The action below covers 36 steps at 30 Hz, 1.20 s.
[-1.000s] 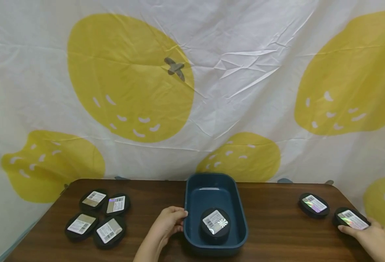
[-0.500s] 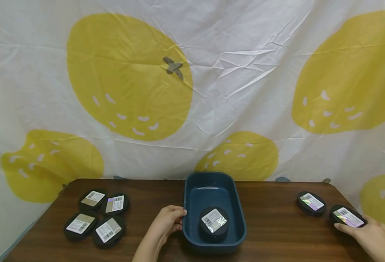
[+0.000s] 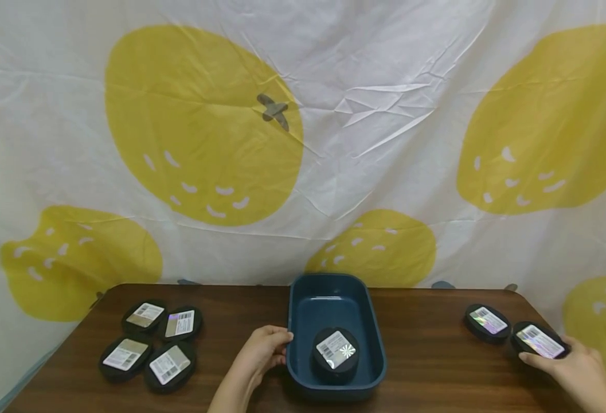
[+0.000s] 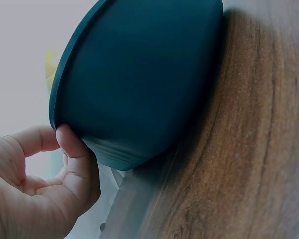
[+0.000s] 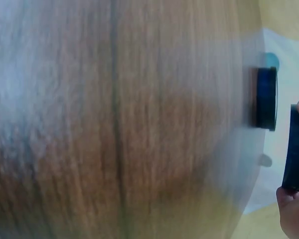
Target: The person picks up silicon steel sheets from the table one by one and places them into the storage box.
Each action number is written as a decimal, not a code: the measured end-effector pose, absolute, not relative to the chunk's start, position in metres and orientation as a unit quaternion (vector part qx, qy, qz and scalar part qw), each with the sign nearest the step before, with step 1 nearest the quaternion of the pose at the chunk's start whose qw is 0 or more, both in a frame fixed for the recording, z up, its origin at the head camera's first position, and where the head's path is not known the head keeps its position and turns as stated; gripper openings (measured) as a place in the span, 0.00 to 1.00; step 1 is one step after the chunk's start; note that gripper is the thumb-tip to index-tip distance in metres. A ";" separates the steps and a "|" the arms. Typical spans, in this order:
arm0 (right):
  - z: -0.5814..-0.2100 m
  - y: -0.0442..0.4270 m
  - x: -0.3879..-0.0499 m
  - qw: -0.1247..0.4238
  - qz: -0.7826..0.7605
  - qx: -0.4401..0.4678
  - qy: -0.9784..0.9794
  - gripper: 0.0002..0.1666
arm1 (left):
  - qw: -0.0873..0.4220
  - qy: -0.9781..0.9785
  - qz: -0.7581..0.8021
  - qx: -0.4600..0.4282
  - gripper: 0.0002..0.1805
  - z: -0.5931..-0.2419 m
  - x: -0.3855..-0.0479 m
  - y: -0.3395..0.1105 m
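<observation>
My left hand [image 3: 262, 357] pinches the left rim of a dark blue plastic bin [image 3: 380, 350]; in the left wrist view its thumb and a finger are on the rim of the bin [image 4: 139, 69]. Inside the bin, towards its near end, lies a round black container [image 3: 336, 351] with a white label. At the right, my right hand [image 3: 581, 367] grips another round black container [image 3: 540, 340] by its sides, label up. The right wrist view shows this held container [image 5: 296, 149] raised off the table. A similar round container [image 3: 487, 322] lies just left of it.
Several more labelled black containers [image 3: 148, 347] lie grouped on the left of the brown wooden table [image 3: 426, 344]. A hanging cloth [image 3: 364, 143] with yellow fruit prints closes off the back behind the table edge.
My right hand has shifted slightly left with the container it holds, closer to the one beside it. My left hand keeps its hold on the bin. The head view has moved a little.
</observation>
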State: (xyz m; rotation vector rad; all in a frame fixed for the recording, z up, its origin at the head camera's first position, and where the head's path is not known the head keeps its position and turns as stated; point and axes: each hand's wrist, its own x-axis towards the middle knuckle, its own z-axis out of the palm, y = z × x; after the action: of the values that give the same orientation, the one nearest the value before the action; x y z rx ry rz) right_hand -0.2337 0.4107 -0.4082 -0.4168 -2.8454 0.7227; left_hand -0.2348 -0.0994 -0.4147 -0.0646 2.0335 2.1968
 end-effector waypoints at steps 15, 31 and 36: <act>-0.392 0.370 -0.234 0.129 0.254 -0.052 -0.957 0.56 | 0.074 0.675 0.734 -0.019 0.14 -0.417 -0.236 -0.101; -0.365 0.317 -0.229 0.099 0.267 0.013 -0.958 0.58 | 0.077 0.672 0.736 -0.025 0.13 -0.417 -0.238 -0.100; -0.362 0.305 -0.226 0.100 0.272 0.026 -0.957 0.58 | 0.080 0.670 0.737 -0.022 0.14 -0.417 -0.238 -0.100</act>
State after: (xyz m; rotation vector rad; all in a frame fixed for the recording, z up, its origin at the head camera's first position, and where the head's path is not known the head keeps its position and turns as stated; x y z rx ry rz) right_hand -0.2263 0.3047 -0.3625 0.0765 -2.8283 0.8056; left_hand -0.2380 -0.1000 -0.4166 -0.0664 2.0050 2.2059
